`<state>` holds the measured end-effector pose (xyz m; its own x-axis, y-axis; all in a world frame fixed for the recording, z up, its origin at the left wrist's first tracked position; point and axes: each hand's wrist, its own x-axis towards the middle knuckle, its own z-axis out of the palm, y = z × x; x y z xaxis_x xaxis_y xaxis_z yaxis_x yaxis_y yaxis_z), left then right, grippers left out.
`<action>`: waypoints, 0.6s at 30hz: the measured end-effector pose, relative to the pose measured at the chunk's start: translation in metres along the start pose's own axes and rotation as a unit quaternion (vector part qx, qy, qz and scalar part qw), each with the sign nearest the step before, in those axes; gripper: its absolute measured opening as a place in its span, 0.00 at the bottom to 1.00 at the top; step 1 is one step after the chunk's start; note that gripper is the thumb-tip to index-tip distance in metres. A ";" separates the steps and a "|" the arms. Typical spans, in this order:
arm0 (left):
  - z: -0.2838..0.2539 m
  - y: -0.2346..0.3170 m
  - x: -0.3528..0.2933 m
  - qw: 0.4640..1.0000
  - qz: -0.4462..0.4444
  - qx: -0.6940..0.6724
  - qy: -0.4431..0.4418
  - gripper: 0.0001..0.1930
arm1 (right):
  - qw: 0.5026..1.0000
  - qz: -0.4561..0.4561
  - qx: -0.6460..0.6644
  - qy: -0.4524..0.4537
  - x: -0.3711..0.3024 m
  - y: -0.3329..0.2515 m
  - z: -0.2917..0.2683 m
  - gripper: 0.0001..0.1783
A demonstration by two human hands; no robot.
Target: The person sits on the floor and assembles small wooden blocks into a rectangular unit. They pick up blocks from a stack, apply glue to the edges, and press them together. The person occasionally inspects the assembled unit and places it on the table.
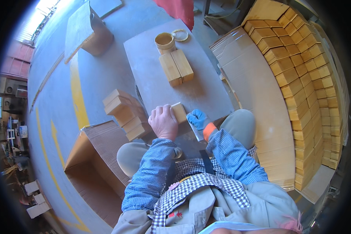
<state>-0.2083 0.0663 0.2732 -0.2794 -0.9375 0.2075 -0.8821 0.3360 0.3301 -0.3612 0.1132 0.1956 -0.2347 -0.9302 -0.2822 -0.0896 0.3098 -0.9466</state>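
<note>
1. Two hands are at the near edge of a grey table [210, 87]; the bare left hand [163, 121] grasps a wooden block [179, 113] from its left side.
2. Just right of that block, the gloved right hand [199, 119] has its fingers bent around a white strip [196, 131].
3. Clock directions run from the held block, twelve straight ahead: at twelve on the tabletop sit two blocks [175, 67] side by side, with an open tin [165, 41] and its lid [180, 35] beyond.
4. At nine, more blocks [124, 111] are stacked beside the table.
5. At eight, an open carton [99, 156] stands on the blue-grey floor [95, 74], which bears yellow lines [77, 95].
6. Toward three, a large carton [257, 101] holds rows of blocks [296, 85].
</note>
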 end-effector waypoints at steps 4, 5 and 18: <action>-0.001 0.000 0.001 1.000 0.004 0.005 -0.004 0.10 | 0.998 0.013 0.067 -0.005 0.015 0.006 -0.002 0.12; -0.002 0.000 0.001 1.000 0.001 0.006 -0.009 0.10 | 0.995 -0.035 0.091 -0.004 0.023 0.004 -0.001 0.11; -0.001 -0.001 0.003 1.000 0.008 0.007 0.001 0.09 | 0.999 0.003 0.043 -0.004 0.041 0.012 0.000 0.13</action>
<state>-0.2082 0.0638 0.2745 -0.2931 -0.9319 0.2135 -0.8827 0.3496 0.3141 -0.3718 0.0786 0.1725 -0.2279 -0.9301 -0.2880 -0.0040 0.2966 -0.9550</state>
